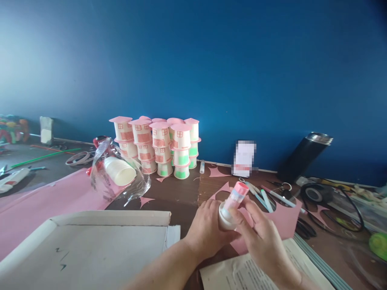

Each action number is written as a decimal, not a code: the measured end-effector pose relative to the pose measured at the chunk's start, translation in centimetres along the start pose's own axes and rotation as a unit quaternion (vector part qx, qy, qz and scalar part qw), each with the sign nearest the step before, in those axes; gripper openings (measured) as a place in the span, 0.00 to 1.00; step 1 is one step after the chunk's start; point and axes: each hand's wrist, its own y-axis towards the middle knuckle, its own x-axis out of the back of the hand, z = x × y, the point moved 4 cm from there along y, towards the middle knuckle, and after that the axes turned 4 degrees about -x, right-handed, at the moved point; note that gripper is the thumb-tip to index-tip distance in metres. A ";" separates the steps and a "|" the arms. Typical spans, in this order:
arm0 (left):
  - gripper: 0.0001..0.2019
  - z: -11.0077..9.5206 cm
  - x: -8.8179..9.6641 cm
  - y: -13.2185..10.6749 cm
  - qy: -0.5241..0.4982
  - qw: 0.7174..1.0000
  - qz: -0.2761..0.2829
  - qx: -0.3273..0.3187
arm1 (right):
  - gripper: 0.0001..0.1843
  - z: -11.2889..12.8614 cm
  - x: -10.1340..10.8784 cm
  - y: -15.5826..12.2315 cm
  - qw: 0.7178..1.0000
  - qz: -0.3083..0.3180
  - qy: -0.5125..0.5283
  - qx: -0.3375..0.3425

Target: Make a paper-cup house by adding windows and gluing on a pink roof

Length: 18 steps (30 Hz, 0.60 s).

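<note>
Glue stick (236, 197), pink-capped, sits tilted above the near middle of the tabletop (181, 193), cap pointing up and away, held between both hands. The left hand (208, 229) is wrapped round its white lower end. The right hand (263, 237) has thumb and fingers closed on the barrel just below the cap. Whether the white end is the stick's own base or a small cup against it, I cannot tell.

It looks light and stiff, a smooth plastic tube that could twist or slip in a loose hold. The barrel is the sure place to take it, since the cap would likely pull off.

A box lid (90, 245) fills the near left, its raised rim close to the left forearm. Pink paper (45, 205) spreads behind the lid. Another pink sheet (287, 219) lies under the hands. A stack of cup houses (160, 145) stands against the wall, well apart from the hands and likely easy to topple. A dark flask (302, 157) leans far right. Bagged cups (119, 171) lie left of centre. A booklet (250, 274) lies under the right wrist. Pens (266, 199) and scissors (282, 186) lie just beyond the stick.

Bare tabletop shows between the lid and the hands. The right side is crowded.
</note>
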 end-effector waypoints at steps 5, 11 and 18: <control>0.29 0.0 0.1 0.0 0.000 1.000 0.005 0.022 | 0.19 -0.8 0.1 0.3 0.998 -0.030 0.030 -0.049; 0.30 0.2 -0.3 0.0 0.005 1.000 -0.009 -0.016 | 0.14 0.1 -0.6 0.3 0.998 -0.012 -0.039 0.054; 0.25 0.1 -0.1 -0.1 0.006 1.000 -0.004 -0.011 | 0.19 0.0 -0.4 0.4 0.998 0.003 -0.028 0.049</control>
